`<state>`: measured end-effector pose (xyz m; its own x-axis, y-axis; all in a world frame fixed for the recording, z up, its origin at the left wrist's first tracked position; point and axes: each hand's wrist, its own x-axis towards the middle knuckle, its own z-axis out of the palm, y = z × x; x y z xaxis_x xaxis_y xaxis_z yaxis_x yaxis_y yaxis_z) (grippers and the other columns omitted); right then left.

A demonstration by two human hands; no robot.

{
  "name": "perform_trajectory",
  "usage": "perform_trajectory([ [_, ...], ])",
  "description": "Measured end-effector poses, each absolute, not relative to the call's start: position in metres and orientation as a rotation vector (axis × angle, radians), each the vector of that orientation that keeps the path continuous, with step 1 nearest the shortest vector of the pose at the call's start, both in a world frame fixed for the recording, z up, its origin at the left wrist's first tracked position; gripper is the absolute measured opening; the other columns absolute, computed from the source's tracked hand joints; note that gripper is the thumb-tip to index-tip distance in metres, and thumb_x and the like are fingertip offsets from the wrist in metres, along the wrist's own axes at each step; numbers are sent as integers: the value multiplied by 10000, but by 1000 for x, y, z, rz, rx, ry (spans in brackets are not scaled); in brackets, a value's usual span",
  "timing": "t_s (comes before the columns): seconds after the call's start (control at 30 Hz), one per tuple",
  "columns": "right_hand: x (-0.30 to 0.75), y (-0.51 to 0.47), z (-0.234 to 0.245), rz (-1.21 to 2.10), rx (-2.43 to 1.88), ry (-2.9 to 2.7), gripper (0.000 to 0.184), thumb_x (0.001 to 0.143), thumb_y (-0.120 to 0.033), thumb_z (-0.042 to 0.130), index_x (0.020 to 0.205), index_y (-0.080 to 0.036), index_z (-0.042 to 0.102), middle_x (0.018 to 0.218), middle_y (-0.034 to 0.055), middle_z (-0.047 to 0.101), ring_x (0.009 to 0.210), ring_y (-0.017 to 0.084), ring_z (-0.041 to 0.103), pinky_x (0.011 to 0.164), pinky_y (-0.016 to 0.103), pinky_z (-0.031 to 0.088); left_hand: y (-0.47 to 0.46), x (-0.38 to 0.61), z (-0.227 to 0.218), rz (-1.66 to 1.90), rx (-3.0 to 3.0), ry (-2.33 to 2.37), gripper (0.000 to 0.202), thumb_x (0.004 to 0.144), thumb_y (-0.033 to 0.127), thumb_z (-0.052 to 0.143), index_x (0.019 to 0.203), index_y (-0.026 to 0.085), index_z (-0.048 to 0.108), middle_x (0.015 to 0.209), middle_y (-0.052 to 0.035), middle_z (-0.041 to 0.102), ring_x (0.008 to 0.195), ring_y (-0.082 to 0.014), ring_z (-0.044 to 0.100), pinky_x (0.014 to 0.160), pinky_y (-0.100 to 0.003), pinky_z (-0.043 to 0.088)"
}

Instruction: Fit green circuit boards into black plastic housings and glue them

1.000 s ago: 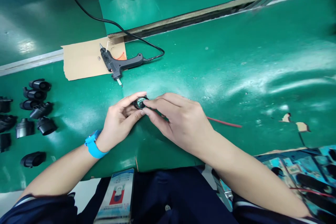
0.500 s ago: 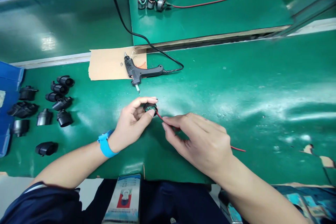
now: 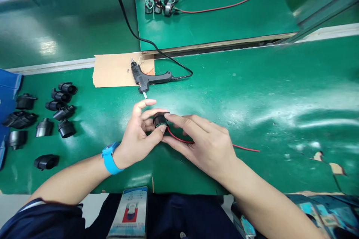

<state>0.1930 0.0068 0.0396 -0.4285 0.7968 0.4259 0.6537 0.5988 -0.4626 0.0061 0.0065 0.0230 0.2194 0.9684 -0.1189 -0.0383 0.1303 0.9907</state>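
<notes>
A small black cylindrical housing point(image 3: 160, 118), with a green circuit board showing at its lower end, is pinched between the thumb and fingers of my left hand point(image 3: 142, 130). My left index finger is raised off it. My right hand point(image 3: 204, 140) also grips the housing, fingertips on its upper right side and thumb near its lower edge. A red wire point(image 3: 179, 140) leaves the board end, passes under my right hand and comes out beyond it. Just above my hands lies a black glue gun point(image 3: 148, 78), partly on a piece of cardboard point(image 3: 112, 71).
Several black plastic housings point(image 3: 66, 129) stand and lie at the left beside a blue bin point(image 3: 9, 86). On a raised green board point(image 3: 224, 26) at the back sit several small motors point(image 3: 168, 8) with red wires. The glue gun's black cord point(image 3: 127, 20) runs upward.
The housing has been tilted so its black side shows more. My right hand has moved from pinching the red wire to holding the housing; my left index finger has lifted.
</notes>
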Motion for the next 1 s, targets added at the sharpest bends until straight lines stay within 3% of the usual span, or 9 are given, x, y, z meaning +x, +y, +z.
perform_trajectory([
  [0.13,207,10,49,917,-1138,-2075,267,908,-350,705,1084,-155,662,771,-5,679,594,85,601,565,185,491,11,0,21,1049,1260,1111,491,876,199,660,1249,248,344,1242,-95,668,946,-146,732,811,-273,608],
  [0.3,223,20,53,1035,-1231,-2177,78,940,-232,632,905,-211,699,740,-24,695,596,96,602,554,204,446,19,-6,14,1094,1381,1165,460,881,202,692,1202,230,364,1288,-129,654,979,-155,737,866,-293,603],
  [0.4,235,25,45,857,-1320,-2305,134,957,-246,577,921,-229,705,830,1,736,673,134,671,608,239,481,23,-5,8,995,1651,1157,401,899,247,700,1211,210,450,1382,-174,601,1140,-228,696,956,-396,592],
  [0.5,252,29,31,534,-1470,-2387,189,967,-311,536,930,-239,707,856,20,751,670,182,698,597,290,486,25,-2,5,811,2062,1136,356,933,283,662,1259,202,545,1524,-193,473,1441,-338,436,1134,-565,441],
  [0.57,268,32,20,337,-1551,-2379,260,976,-380,494,913,-237,702,836,36,754,638,210,696,552,314,466,28,-3,8,743,2250,1144,417,941,327,643,1327,201,546,1592,-197,371,1509,-362,302,1172,-591,384],
  [0.63,288,34,10,189,-1636,-2334,346,984,-454,442,884,-237,692,788,48,750,597,231,684,507,331,440,32,-13,18,773,2374,1224,409,947,352,625,1325,208,565,1588,-191,381,1479,-358,366,1149,-562,423],
  [0.73,319,34,-1,80,-1800,-2255,415,979,-529,406,851,-242,677,722,57,737,544,255,663,470,352,421,42,-52,44,848,2553,1573,254,957,245,558,1197,227,641,1381,-142,618,1278,-338,588,1070,-548,470],
  [0.83,344,30,-2,-3,-1963,-2163,382,969,-524,437,856,-251,679,743,63,745,561,286,669,461,373,424,52,-109,69,595,2567,2132,289,929,164,520,1188,182,647,1354,-164,624,1233,-395,594,996,-583,470],
  [1.0,346,37,21,-364,-1761,-2136,381,993,-467,472,1041,-168,705,951,143,746,841,327,692,694,439,527,62,-147,76,497,2612,2210,242,936,286,577,1149,191,641,1209,-130,696,1082,-356,654,920,-522,494],
])
